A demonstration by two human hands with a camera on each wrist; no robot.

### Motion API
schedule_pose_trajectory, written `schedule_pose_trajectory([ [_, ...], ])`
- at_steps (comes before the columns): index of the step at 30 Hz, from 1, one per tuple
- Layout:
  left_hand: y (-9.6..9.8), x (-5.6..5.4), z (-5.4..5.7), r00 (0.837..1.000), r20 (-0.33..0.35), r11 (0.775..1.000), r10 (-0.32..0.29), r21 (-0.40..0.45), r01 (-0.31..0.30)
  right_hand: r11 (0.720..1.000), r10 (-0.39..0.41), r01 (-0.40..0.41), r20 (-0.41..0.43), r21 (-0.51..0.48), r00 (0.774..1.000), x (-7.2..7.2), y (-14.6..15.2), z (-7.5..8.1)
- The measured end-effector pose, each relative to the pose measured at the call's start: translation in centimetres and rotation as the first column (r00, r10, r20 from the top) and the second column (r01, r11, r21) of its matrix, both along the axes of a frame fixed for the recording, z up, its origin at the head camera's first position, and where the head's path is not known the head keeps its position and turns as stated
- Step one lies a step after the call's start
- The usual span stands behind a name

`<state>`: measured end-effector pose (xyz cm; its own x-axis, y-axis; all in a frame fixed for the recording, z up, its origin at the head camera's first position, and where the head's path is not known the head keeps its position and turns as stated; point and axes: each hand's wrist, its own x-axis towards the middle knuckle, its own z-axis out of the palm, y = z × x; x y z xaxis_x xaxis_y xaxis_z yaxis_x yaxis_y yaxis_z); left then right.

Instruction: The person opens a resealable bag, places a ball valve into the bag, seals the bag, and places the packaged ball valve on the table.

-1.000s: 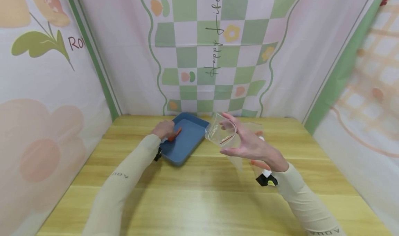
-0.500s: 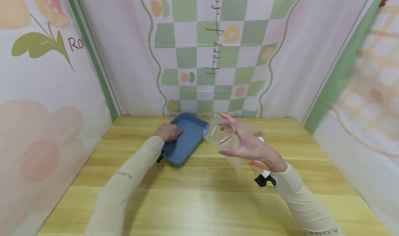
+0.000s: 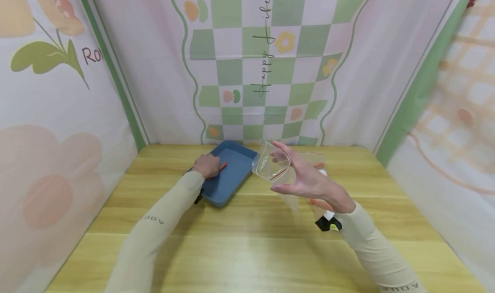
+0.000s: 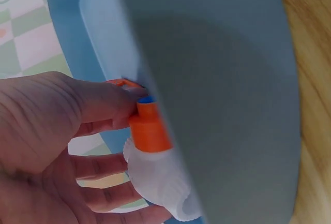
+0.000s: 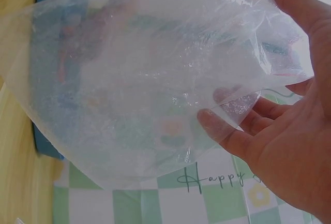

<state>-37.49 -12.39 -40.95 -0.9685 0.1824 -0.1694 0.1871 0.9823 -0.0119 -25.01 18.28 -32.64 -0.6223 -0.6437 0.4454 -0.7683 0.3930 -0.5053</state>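
My left hand (image 3: 207, 166) reaches over the left side of a blue tray (image 3: 236, 172). In the left wrist view its thumb and fingers grip a white plastic piece with an orange neck (image 4: 150, 133) and ridged edges, partly hidden behind the tray wall. A thin orange strip (image 3: 223, 166) shows beside the fingers. To the right of the tray, my right hand (image 3: 311, 177) holds a clear zip-lock bag (image 3: 268, 163) off the table, thumb and fingers spreading its mouth apart. Seen from the right wrist, the bag (image 5: 139, 89) hangs see-through across most of the view.
Under and behind the right wrist lie orange and white things (image 3: 322, 204), mostly hidden by the arm. The wooden table (image 3: 239, 250) ends at a patterned cloth (image 3: 255, 61) at the back, with cloth walls on both sides.
My left hand has moved slightly right and inward over the tray, the orange piece shifting with it. The right hand and the bag stay almost where they were.
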Motion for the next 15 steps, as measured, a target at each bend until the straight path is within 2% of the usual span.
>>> schedule_pose_trajectory([
  [8,-0.45,0.19,0.08,0.997,-0.037,0.997,-0.073,0.001,0.073,1.000,0.001,-0.001,0.015,0.003,1.000,0.01,0.00,-0.04],
  [15,-0.84,0.70,0.58,0.997,-0.017,0.996,-0.073,0.041,0.073,1.000,0.002,-0.002,0.013,0.002,1.000,-0.05,0.08,-0.14],
])
